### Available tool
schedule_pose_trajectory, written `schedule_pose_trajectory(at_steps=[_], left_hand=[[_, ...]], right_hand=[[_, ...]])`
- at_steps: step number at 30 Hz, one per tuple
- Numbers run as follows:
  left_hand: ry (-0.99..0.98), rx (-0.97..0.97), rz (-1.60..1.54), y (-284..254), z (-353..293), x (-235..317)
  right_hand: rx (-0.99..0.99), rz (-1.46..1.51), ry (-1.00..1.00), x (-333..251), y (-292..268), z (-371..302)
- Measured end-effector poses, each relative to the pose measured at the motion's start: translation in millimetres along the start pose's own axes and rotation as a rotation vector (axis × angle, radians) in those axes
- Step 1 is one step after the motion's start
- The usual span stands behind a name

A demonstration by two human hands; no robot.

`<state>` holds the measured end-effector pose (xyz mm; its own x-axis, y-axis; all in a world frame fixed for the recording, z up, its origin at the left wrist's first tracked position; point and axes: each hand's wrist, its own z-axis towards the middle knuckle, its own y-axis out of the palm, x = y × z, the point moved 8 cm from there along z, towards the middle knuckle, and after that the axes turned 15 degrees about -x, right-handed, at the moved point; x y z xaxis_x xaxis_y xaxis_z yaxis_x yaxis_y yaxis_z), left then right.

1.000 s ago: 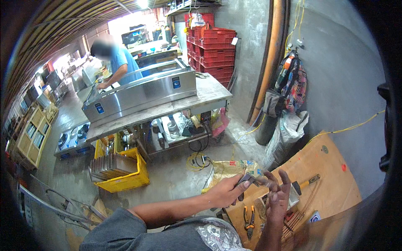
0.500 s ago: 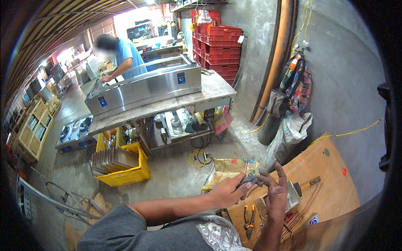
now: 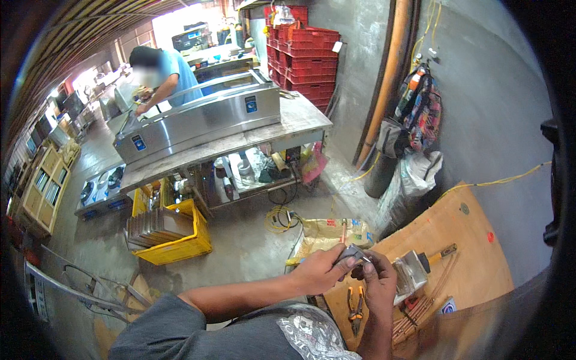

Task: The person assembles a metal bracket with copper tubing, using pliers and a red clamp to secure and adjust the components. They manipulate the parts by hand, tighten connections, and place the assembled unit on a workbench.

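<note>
My left hand is closed around a small dark grey metal clamp-like tool, whose exact kind I cannot make out. A thin copper tube stands up from behind the left fingers. My right hand is closed at the tool's right end, its thumb and fingertips pinched there. Below the hands, orange-and-black pliers lie on the wooden board. Right of my right hand are a clear-topped box, a hammer and several copper tubes.
Ahead is a metal workbench bearing a long stainless steel housing, where a co-worker in blue leans. A yellow crate of metal plates stands on the floor. Red crates are stacked behind; bags hang on the wall.
My right hand's raised, spread fingers have come down and closed at the tool's end. The left hand keeps its grip. The whole view has shifted slightly.
</note>
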<state>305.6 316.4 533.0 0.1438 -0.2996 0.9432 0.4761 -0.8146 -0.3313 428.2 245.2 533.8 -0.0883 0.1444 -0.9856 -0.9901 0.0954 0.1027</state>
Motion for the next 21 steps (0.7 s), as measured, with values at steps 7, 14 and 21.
schedule_pose_trajectory(at_steps=[7,14,21], left_hand=[[0.038,0.027,0.161,-4,-2,-5],[-0.064,-0.002,-0.013,-5,-2,-5],[-0.107,-0.040,-0.055,-4,-4,-7]], right_hand=[[-0.001,0.083,0.071,-1,-2,-2],[0.066,0.101,-0.318,-13,-1,-8],[0.041,0.065,-0.345,-19,7,-20]])
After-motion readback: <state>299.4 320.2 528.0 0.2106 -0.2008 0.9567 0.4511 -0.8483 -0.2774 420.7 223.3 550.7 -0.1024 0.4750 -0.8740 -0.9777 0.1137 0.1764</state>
